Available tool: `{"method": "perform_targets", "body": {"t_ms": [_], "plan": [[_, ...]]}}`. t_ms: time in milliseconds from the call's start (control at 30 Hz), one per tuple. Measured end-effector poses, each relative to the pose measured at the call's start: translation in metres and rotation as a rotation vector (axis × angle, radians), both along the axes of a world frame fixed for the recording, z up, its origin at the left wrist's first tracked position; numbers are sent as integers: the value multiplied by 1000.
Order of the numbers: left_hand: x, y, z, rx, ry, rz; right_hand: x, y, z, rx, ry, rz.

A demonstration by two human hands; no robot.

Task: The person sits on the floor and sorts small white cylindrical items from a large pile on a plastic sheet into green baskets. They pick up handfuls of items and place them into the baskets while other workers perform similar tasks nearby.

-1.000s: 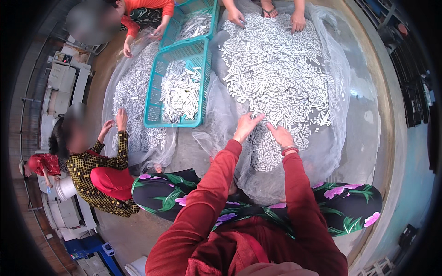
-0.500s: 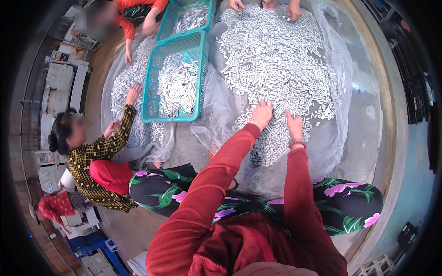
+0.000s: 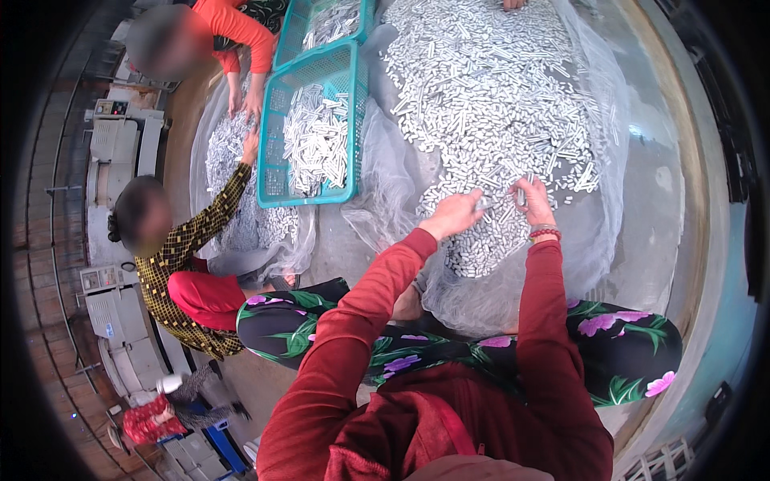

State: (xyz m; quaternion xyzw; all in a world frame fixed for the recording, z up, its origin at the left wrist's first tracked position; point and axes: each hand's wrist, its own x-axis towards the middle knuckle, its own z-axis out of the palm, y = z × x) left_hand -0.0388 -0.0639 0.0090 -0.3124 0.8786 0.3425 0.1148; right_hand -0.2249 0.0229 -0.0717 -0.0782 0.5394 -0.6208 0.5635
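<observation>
Piece (image 3: 520, 196) sits pinched in right hand (image 3: 537, 205), at one o'clock from wearer (image 3: 465, 425); left hand (image 3: 455, 215), twelve o'clock, is narrow, contents unclear. Machine (image 3: 124, 317) marking (image 3: 110, 329), ten o'clock, is illegible.

Small silvery-white cylinders (image 3: 489, 96): brightly lit
Smooth grey concrete floor (image 3: 654, 176): glare patch at right
Outer edges: black, lines bowed

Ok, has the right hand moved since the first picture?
Yes. Judged against the near teal basket, the right hand has shifted to the right, farther from the basket.
</observation>
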Motion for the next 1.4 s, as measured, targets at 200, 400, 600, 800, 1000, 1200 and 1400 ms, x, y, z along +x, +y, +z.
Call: {"method": "perform_targets", "body": {"t_ms": [200,400,600,800,1000,1200,1400], "plan": [[-1,25,-29,-394,-46,-253,-32,16,34,-61,23,126],[1,28,-20,-318,-249,-320,-34,17,-12,263,273,92],[14,17,-26,513,-56,181,12,0,-17,543,1026,309],[0,-15,44,1850,822,352,-11,4,-4,225,165,252],[-56,-61,42,1238,512,352,-37,23,66,-294,-182,-4],[-81,-42,-7,-349,-103,-219,-52,12,35,120,526,237],[-50,-15,-35,-389,84,-200,2,-3,20,714,1251,298]]}}
